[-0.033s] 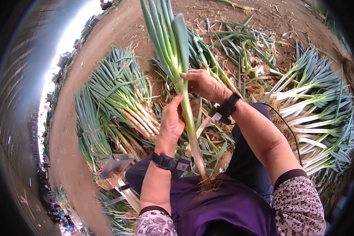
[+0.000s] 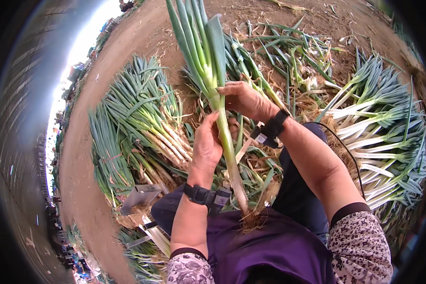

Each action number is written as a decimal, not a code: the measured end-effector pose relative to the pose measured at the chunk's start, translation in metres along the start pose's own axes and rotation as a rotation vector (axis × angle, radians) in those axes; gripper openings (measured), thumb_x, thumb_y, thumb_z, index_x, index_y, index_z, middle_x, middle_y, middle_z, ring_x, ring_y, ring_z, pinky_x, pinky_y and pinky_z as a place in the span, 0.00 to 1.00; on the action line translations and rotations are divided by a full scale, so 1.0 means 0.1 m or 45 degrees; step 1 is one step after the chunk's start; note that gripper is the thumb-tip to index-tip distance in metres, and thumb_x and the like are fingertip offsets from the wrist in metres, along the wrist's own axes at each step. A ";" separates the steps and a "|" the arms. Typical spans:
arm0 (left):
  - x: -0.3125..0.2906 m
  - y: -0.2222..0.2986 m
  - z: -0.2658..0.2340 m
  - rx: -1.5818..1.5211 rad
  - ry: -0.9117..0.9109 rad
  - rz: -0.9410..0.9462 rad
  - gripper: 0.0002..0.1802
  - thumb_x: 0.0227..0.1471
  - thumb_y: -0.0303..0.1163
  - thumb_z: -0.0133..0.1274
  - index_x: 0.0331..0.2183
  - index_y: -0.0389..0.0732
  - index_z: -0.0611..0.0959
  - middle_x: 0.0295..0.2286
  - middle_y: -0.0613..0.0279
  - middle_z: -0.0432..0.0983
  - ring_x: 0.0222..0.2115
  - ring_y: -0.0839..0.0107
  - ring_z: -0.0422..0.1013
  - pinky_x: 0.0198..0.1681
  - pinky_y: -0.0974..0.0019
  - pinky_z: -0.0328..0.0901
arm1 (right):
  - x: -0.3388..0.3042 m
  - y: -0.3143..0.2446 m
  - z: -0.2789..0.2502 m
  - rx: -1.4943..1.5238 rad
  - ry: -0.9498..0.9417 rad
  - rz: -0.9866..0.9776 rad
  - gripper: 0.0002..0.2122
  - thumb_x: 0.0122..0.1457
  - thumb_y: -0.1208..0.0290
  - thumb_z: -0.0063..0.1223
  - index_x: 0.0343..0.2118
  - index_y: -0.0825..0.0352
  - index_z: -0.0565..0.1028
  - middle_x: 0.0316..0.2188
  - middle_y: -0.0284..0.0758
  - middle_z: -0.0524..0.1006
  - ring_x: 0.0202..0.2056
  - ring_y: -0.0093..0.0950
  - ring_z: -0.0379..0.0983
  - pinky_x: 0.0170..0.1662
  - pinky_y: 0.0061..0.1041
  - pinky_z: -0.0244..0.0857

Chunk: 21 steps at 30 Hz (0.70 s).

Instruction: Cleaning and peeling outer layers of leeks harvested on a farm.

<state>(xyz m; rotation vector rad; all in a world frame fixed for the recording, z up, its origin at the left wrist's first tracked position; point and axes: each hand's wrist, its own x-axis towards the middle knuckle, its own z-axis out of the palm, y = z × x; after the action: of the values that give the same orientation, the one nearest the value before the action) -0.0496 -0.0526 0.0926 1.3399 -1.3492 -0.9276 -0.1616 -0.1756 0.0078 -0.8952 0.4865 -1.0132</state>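
Held leek (image 2: 228, 146) slants away from the purple apron (image 2: 270, 244), its roots (image 2: 253, 221) over it. Left hand (image 2: 207, 144), beyond the apron, sets its thumb on the stalk; its other fingers' state cannot be told. Right hand (image 2: 251, 102), farther out, pinches just below the leaves (image 2: 203, 52). White-stemmed leeks (image 2: 381, 128) lie right of the apron

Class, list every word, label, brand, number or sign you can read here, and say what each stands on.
No text is readable.
Pale label on the left black wrist device: marks too small to read.
Pale patch on the right black wrist device: too small to read.
Held green onion, purple cloth: no lettering visible.
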 end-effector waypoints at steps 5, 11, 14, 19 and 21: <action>-0.01 0.02 0.04 -0.071 -0.048 -0.089 0.13 0.47 0.33 0.44 0.33 0.35 0.74 0.24 0.54 0.72 0.21 0.68 0.65 0.28 0.68 0.63 | 0.16 0.18 -0.30 -0.370 -0.290 -0.324 0.16 0.57 0.79 0.45 0.49 0.73 0.65 0.42 0.43 0.73 0.45 0.35 0.71 0.51 0.35 0.64; 0.02 -0.10 -0.15 -0.391 -0.109 -0.384 0.15 0.46 0.31 0.44 0.36 0.31 0.74 0.25 0.55 0.74 0.22 0.72 0.67 0.28 0.70 0.64 | 0.05 0.01 0.03 -0.165 -0.181 -0.041 0.18 0.55 0.78 0.50 0.49 0.72 0.65 0.40 0.40 0.73 0.41 0.28 0.72 0.46 0.29 0.68; -0.03 -0.26 -0.15 -0.239 -0.103 -0.255 0.16 0.51 0.29 0.49 0.41 0.29 0.76 0.30 0.55 0.77 0.24 0.75 0.71 0.29 0.75 0.66 | -0.03 -0.06 0.01 -0.491 -0.359 -0.439 0.21 0.52 0.74 0.57 0.48 0.72 0.66 0.35 0.35 0.74 0.34 0.22 0.73 0.38 0.21 0.72; -0.09 -0.41 -0.08 0.822 0.206 0.334 0.11 0.47 0.25 0.57 0.34 0.30 0.79 0.27 0.59 0.76 0.24 0.70 0.71 0.30 0.71 0.65 | -0.31 -0.37 0.32 -0.276 0.118 -0.073 0.26 0.45 0.68 0.65 0.46 0.74 0.68 0.29 0.32 0.75 0.27 0.19 0.72 0.30 0.17 0.68; -0.09 -0.44 -0.03 0.832 0.266 0.379 0.09 0.46 0.25 0.57 0.32 0.31 0.79 0.25 0.59 0.74 0.25 0.66 0.70 0.30 0.67 0.65 | -0.32 -0.36 0.32 -0.274 0.174 -0.161 0.28 0.42 0.66 0.68 0.45 0.74 0.70 0.28 0.32 0.75 0.25 0.17 0.70 0.26 0.15 0.63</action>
<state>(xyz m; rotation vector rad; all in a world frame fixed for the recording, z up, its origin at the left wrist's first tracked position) -0.0365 -0.0478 0.0495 1.5955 -1.6989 -0.1284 -0.1722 -0.1430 0.0542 -1.0627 0.6705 -1.1575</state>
